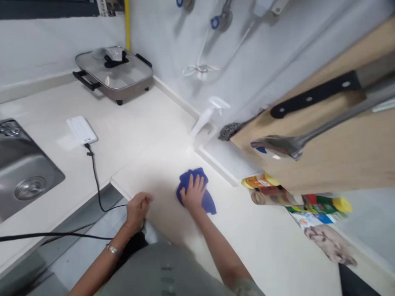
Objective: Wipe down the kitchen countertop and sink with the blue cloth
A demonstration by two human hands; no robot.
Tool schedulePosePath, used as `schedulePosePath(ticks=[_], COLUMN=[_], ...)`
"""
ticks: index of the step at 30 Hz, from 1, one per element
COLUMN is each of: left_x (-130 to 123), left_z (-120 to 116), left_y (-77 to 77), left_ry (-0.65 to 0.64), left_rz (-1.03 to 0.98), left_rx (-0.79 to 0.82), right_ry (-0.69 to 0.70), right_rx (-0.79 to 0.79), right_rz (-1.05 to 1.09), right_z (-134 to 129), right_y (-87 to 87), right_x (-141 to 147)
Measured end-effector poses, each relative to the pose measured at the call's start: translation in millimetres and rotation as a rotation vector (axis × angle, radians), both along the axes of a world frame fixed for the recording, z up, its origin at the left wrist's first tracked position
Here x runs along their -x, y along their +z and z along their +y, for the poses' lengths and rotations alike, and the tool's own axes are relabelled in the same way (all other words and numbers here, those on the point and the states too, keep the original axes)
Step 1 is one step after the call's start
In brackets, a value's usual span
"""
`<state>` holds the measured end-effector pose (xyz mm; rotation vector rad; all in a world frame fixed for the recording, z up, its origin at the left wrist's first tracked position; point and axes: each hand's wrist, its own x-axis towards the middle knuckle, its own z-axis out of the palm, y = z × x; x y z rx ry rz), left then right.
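A blue cloth [209,203] lies bunched on the white countertop [145,152]. My right hand [194,192] presses down on it with the fingers spread over its upper part. Near the counter's front edge is my left hand [137,210], its fingers curled in; a black cable passes close by it, and what the fingers hold, if anything, is too small to make out. A silver bracelet [112,249] sits on the left wrist.
An electric pan with a glass lid [122,75], a white device [83,130] with a black cable, and a sink [6,174] are on the left. A white spray bottle [203,120], wooden board [341,150] and spice jars [274,196] line the wall.
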<state>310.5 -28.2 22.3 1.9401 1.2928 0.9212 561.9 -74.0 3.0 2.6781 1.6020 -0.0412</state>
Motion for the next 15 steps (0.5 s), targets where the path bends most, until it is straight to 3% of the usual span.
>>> schedulePosePath(ticks=[3, 7, 15], left_x=[27, 47, 26], left_z=[25, 40, 48], left_y=[-4.6, -15.6, -38.6], left_ry=[-0.020, 0.003, 0.110], left_rz=[0.083, 0.179, 0.195], left_rx=[-0.098, -0.169, -0.234], right_ry=[0.070, 0.135, 0.203], right_rx=[0.004, 0.006, -0.025], right_rz=[-0.012, -0.030, -0.010], right_z=[49, 109, 185], right_y=[1.8, 2.3, -3.8], right_x=[8, 8, -12])
